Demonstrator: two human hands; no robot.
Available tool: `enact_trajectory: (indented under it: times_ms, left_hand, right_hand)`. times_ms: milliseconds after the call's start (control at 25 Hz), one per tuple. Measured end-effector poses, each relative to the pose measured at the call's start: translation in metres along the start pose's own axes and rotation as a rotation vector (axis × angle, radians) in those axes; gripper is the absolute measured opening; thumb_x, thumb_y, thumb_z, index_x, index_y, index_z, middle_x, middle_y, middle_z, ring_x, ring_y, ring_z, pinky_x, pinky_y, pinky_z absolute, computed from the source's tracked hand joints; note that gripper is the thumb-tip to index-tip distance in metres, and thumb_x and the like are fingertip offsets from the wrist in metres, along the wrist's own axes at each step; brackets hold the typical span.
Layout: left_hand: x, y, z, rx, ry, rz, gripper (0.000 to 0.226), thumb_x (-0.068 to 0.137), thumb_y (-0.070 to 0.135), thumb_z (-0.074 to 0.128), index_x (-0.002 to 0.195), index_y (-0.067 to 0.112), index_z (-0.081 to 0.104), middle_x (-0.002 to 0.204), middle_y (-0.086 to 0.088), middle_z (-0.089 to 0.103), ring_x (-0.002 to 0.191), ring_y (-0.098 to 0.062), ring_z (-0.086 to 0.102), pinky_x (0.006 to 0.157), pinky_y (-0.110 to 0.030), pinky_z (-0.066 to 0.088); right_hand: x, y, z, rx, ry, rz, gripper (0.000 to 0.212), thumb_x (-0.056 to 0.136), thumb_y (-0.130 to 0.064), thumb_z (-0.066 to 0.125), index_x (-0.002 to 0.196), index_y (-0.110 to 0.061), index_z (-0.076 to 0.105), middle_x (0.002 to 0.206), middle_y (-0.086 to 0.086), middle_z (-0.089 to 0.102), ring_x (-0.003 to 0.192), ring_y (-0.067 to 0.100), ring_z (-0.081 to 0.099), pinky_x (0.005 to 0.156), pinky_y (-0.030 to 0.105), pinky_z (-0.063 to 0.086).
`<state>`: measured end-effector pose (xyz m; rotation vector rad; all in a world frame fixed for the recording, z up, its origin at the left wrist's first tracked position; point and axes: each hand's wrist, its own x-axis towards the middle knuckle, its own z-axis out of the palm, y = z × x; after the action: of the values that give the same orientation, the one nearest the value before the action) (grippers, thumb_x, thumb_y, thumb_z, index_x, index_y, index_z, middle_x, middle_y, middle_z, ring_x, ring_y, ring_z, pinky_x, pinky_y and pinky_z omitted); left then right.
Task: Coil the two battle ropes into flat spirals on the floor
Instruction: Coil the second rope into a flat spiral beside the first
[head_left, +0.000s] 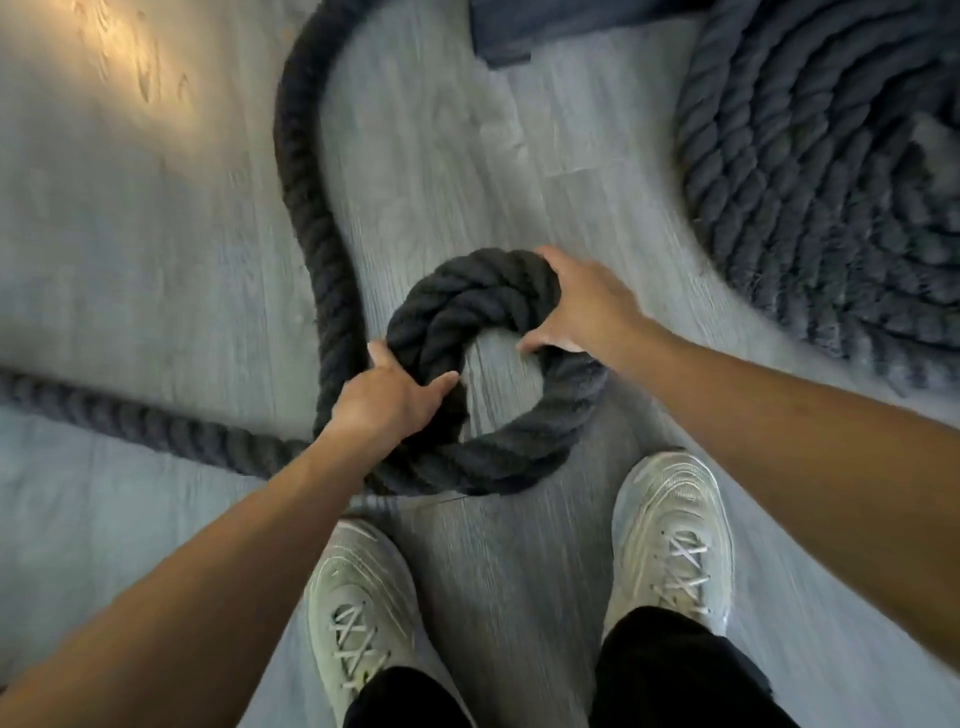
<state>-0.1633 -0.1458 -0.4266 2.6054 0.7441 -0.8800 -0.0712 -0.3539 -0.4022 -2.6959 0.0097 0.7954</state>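
Observation:
A thick black battle rope forms one small ring on the grey floor in front of my feet. My left hand grips the ring's left side where the strands cross. My right hand holds the ring's upper right part, fingers curled over the rope and thumb inside the ring. The rope's free length runs up and away at the left, and another stretch trails off to the left edge. A second rope lies as a wide flat spiral at the upper right.
My two pale sneakers stand just below the ring. A dark flat object lies at the top centre beside the finished spiral. Sunlight falls on the wood-look floor at the upper left.

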Motion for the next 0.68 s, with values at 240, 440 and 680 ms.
enact_trajectory:
  times_ms: [240,440,680]
  left_hand:
    - [-0.002,0.013,-0.021,0.272,0.017,0.105,0.094,0.09,0.071,0.052,0.152,0.012,0.015,0.109,-0.014,0.063,0.105,-0.038,0.063,0.073,-0.04,0.042]
    - [0.003,0.014,-0.034,0.429,-0.029,0.173,0.095,0.094,0.071,0.041,0.16,0.021,-0.006,0.086,-0.009,0.059,0.075,-0.03,0.063,0.074,-0.039,0.05]
    - [0.004,0.002,-0.02,0.296,0.035,0.183,0.092,0.099,0.066,0.032,0.156,0.022,-0.026,0.112,-0.022,0.065,0.097,-0.04,0.064,0.089,-0.049,0.053]
  right_hand:
    - [-0.079,0.014,0.06,0.203,0.047,0.173,0.133,0.078,-0.042,0.083,0.154,-0.03,-0.025,0.153,0.026,0.014,0.118,0.043,0.053,0.089,0.043,0.048]
    - [-0.117,0.037,0.079,0.469,-0.014,0.138,0.139,0.072,-0.046,0.086,0.153,-0.034,-0.026,0.152,0.024,0.013,0.125,0.037,0.049,0.098,0.03,0.037]
    - [-0.076,0.042,0.069,0.356,0.004,0.004,0.139,0.064,-0.069,0.078,0.156,-0.031,-0.019,0.152,0.018,0.011,0.136,0.034,0.036,0.113,0.039,0.032]
